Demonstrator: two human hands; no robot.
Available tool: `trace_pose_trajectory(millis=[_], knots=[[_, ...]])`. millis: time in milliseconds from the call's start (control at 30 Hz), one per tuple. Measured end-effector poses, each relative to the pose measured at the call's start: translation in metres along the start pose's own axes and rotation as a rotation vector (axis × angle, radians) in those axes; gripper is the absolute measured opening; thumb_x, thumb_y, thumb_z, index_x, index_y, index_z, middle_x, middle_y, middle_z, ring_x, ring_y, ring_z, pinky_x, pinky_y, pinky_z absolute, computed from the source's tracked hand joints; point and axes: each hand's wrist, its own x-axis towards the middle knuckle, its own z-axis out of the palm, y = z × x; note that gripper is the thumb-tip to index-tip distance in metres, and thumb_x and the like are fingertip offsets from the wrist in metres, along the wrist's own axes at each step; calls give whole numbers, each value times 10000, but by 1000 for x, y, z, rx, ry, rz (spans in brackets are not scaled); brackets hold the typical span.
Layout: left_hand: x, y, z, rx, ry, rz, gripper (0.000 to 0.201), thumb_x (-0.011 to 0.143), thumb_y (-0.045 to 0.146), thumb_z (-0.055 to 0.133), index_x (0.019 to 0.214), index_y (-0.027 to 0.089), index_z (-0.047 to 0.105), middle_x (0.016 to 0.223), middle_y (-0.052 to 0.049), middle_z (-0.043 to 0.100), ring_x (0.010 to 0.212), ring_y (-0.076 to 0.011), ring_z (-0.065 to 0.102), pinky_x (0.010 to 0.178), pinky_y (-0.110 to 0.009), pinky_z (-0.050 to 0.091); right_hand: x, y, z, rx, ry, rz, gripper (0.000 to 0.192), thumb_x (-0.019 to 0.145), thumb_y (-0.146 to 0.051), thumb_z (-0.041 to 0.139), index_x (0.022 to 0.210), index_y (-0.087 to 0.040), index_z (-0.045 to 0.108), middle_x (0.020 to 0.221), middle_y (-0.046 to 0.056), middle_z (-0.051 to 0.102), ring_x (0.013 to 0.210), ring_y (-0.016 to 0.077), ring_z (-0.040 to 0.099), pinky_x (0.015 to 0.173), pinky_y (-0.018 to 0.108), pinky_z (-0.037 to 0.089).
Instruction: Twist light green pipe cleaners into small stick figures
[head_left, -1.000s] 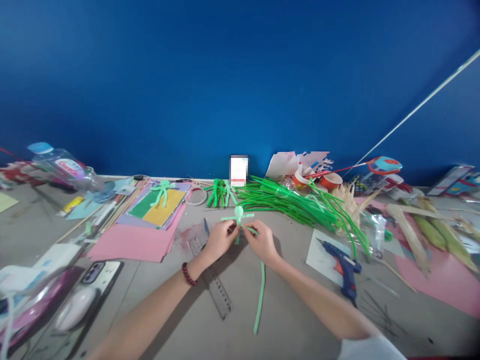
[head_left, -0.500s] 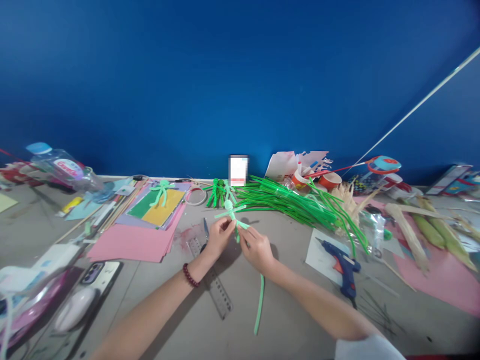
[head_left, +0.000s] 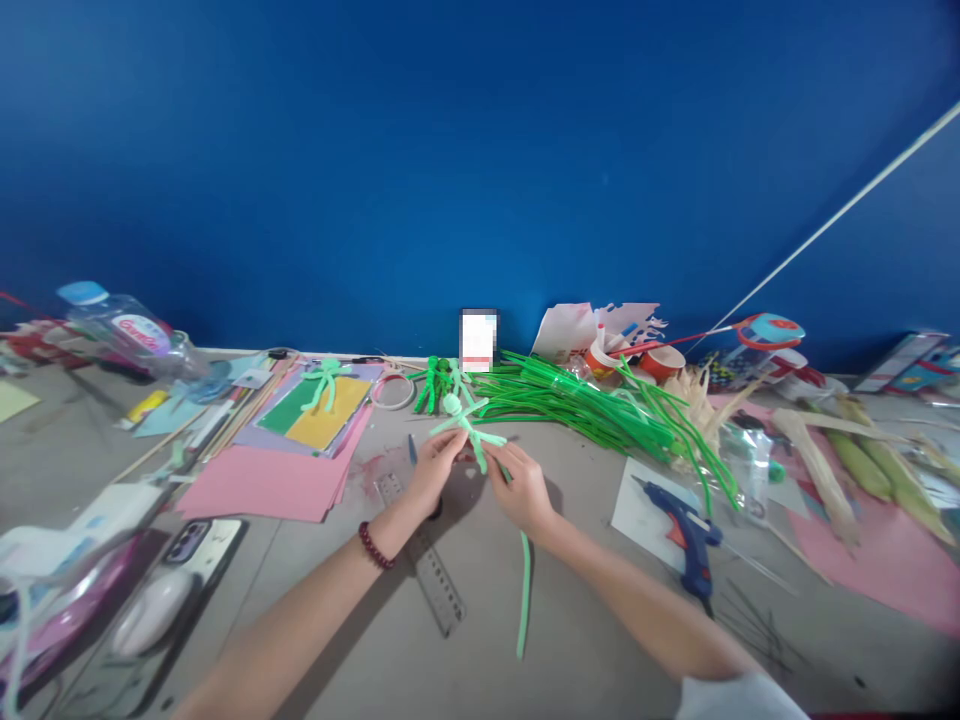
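Head view: two hands point(head_left: 480, 480), one figure point(head_left: 466, 428)

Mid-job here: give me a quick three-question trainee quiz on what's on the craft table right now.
1. True or false: both hands grip the light green pipe-cleaner figure.
2. Which tool lies to the right of the right hand? A) scissors B) blue glue gun C) stapler
3. What does the left hand wear at the wrist?

Key
1. True: both pinch the figure's lower part, and its head points away from the person.
2. B: the glue gun lies partly on a white sheet.
3. A dark red bead bracelet.
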Motion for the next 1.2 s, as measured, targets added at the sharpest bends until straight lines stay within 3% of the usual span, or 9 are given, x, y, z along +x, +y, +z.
trace_pose_trajectory(millis=[267,600,933,1200], knots=[[4,-5,-4,-55,-7,-25,279,584,304,781,812,157,717,776,-26,695,666,-133,613,647,-243,496,0,2,0,-29,-20,62,280,902,-199,441,1087,-199,651,743,53,626,676,167,582,630,260,462],[1,1,0,-133,84,-118,306,504,282,829,720,147,660,700,2,667,639,-139,622,668,-280,499,-4,5,1,-77,-52,5,321,909,-165,414,1150,-192,623,887,78,649,812,167,617,720,249,490],[1,-1,1,-130,105,-108,258,517,289,801,662,162,630,616,23,602,523,-89,519,540,-229,426,-5,5,2,-155,-65,-118,344,925,-160,390,1205,-185,589,830,83,629,868,194,612,781,292,498],[-2,8,7,-175,8,-48,273,559,291,771,535,151,539,497,63,449,495,-64,416,536,-206,378,-8,7,4,-307,-79,-162,354,940,-174,356,1184,-179,613,709,45,586,634,129,568,586,204,444]])
